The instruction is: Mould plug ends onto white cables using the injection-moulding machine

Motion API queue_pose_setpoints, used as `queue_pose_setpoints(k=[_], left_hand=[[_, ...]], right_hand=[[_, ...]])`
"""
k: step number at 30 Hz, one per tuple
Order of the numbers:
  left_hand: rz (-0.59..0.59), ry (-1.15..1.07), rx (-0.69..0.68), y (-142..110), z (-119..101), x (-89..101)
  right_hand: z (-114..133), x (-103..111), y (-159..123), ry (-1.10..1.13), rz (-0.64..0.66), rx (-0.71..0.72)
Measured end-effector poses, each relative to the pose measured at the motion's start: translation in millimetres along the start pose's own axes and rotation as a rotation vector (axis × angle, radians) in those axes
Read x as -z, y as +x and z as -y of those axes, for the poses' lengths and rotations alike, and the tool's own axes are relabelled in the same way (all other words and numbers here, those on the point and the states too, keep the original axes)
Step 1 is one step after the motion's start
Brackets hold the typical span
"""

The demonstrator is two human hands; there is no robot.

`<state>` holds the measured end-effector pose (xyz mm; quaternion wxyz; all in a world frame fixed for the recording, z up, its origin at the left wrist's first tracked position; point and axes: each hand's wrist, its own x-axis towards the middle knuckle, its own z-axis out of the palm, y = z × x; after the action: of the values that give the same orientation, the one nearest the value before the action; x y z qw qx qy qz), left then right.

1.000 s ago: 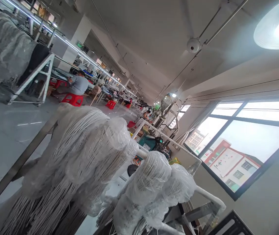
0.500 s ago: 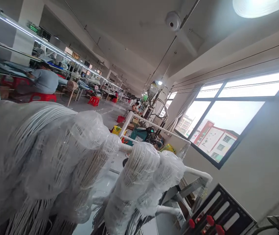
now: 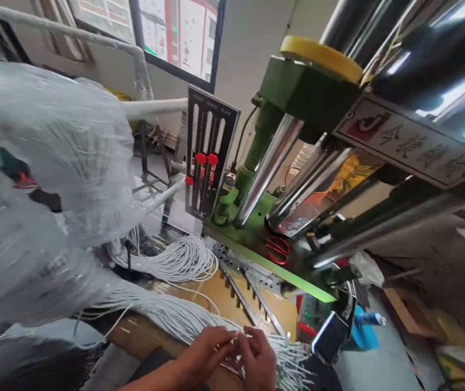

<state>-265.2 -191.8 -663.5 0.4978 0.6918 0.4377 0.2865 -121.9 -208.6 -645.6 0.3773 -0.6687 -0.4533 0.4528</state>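
Note:
My left hand [image 3: 208,354] and my right hand [image 3: 259,360] meet at the bottom of the view, fingers pinched together over a bundle of white cables [image 3: 163,308]. Between the fingertips there seems to be a white cable, mostly hidden by the fingers. The bundle runs from the left under my hands, and its cut ends [image 3: 293,361] fan out to the right. Just beyond lie two metal strips with small pegs [image 3: 243,301] on a tan work surface [image 3: 206,288]. A coiled loop of white cables [image 3: 187,259] rests behind the bundle.
A green press machine [image 3: 252,217] with steel columns stands ahead, red-handled scissors [image 3: 277,250] on its base. Plastic-wrapped cable bundles [image 3: 53,136] hang at left. A black panel with red knobs [image 3: 206,157] stands upright. At right are a phone on a holder [image 3: 330,336] and a can [image 3: 371,319].
The view has swung down and right, from the workshop room and window to the press and work surface. Both my hands are now visible.

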Motion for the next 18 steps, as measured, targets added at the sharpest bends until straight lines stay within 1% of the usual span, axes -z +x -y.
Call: queue_pose_setpoints(k=[1,3,4,5,6,8,9,10,11,12,14,16,18], left_hand=[[0.048,-0.043,-0.006,4,5,-4.7],[0.088,-0.165,0.032,8,10,-8.6],[0.100,-0.247,0.092,9,11,-9.1],[0.098,-0.348,0.182,9,10,-9.5],[0.080,-0.465,0.286,10,8,-10.2],[0.002,-0.720,0.471,13,3,-13.4],[-0.048,-0.838,0.525,15,1,-15.4],[-0.101,-0.931,0.547,17,-1,-17.2],[-0.147,-0.991,0.553,19,-3,-18.8],[-0.192,-1.021,0.558,20,-4,-19.9],[-0.271,-1.019,0.571,21,-8,-21.4],[-0.305,-0.984,0.579,20,-13,-23.5],[-0.320,-0.935,0.603,18,-19,-27.9]], right_hand=[[-11,6,1,-0.060,0.018,-0.025],[-27,19,9,-0.258,0.075,0.012],[-32,28,15,-0.370,0.079,0.064],[-37,39,23,-0.469,0.053,0.128],[-41,51,32,-0.543,0.014,0.185],[-49,74,54,-0.612,-0.055,0.258],[-54,82,65,-0.641,-0.069,0.290],[-58,87,76,-0.667,-0.065,0.320],[-62,87,85,-0.686,-0.045,0.348],[-66,83,92,-0.698,-0.016,0.377],[-71,66,99,-0.707,0.046,0.436],[-75,46,96,-0.704,0.102,0.493],[-79,37,89,-0.693,0.135,0.533]])
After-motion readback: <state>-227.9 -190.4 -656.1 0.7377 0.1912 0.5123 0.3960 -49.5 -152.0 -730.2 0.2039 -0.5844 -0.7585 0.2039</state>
